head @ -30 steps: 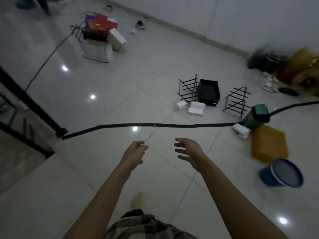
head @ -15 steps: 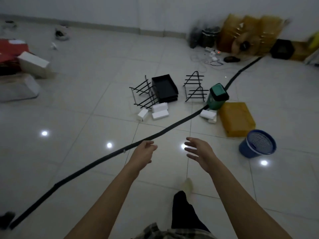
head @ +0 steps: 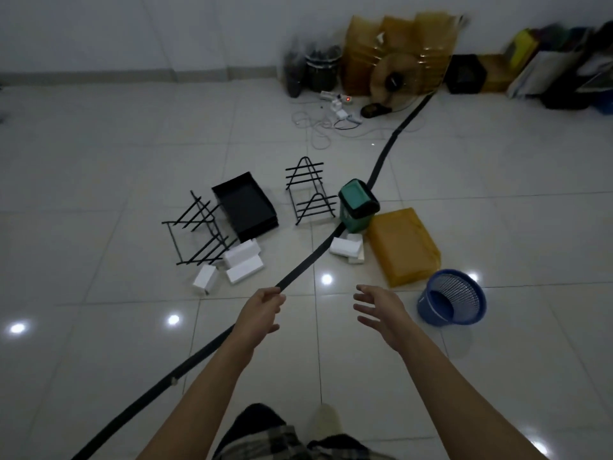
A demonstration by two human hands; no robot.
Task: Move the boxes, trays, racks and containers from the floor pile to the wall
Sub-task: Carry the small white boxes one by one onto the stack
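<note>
Floor pile, centre of view, well apart from the wall (head: 199, 28).

- Black trays (head: 247, 207): a shallow rectangular stack, open side up, flat on the floor (head: 99, 194).
- Left wire rack (head: 199, 230): thin black rods, tipped on its side, just beside the trays.
- Right wire rack (head: 310, 190): same black wire, triangular ends, standing between the trays and the green bin (head: 356, 207).
- The green bin has a black swing lid and leans a little; it sits at the edge of the black strip (head: 308, 263) that crosses the floor.
- Yellow container (head: 404, 247): flat, translucent, lying just beside the bin.
- Blue mesh basket (head: 451, 302): on its side, mouth towards us, nearest to us in the pile.
- White boxes (head: 243, 260): three small ones at the foot of the left rack; a second white cluster (head: 348, 249) lies between bin and yellow container.

More yellow crates (head: 398, 51) stand against the wall.

Our hands are apart, both raised short of the pile. Left hand (head: 262, 313): fingers loosely curled, nothing in them that we can see; the strip passes behind it. Right hand (head: 381, 310): fingers spread and relaxed, touching nothing.
</note>
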